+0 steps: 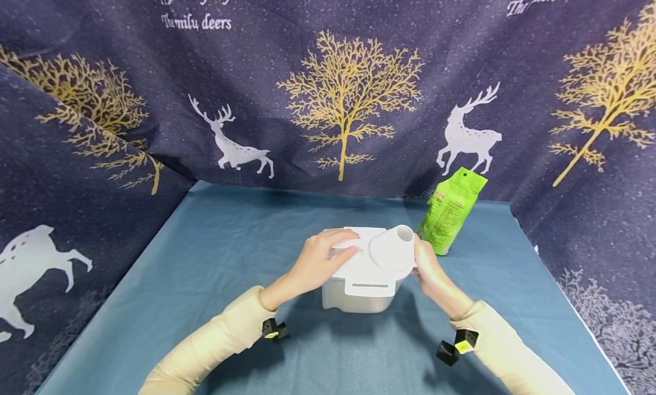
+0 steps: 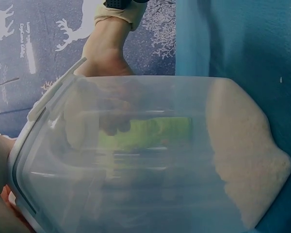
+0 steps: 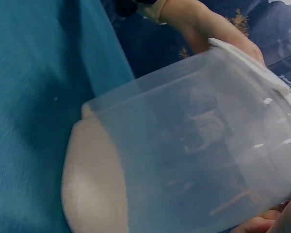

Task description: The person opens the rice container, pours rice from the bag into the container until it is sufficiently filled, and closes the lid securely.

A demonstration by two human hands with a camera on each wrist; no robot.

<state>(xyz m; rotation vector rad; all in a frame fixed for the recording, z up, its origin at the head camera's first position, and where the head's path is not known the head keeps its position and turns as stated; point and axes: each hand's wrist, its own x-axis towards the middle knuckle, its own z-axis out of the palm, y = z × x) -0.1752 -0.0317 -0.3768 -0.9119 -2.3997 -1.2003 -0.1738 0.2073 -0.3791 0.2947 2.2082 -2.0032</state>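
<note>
Your left hand (image 1: 320,258) presses flat on the container (image 1: 365,281) lid; right hand (image 1: 429,272) grasps its side; rice (image 2: 247,155) inside, lid on.

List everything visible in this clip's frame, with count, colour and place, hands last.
container: one, clear plastic, table centre, white grains in its bottom
lid: one, white, on the container
funnel: one, white, on the lid, right side
bag: one, green, standing behind the container to the right
table: one, blue cloth cover
backdrop: one, navy with gold trees and white deer, on three sides
left hand: fingers flat on the lid
right hand: at the container's right side, beside the funnel; grip unclear
</note>
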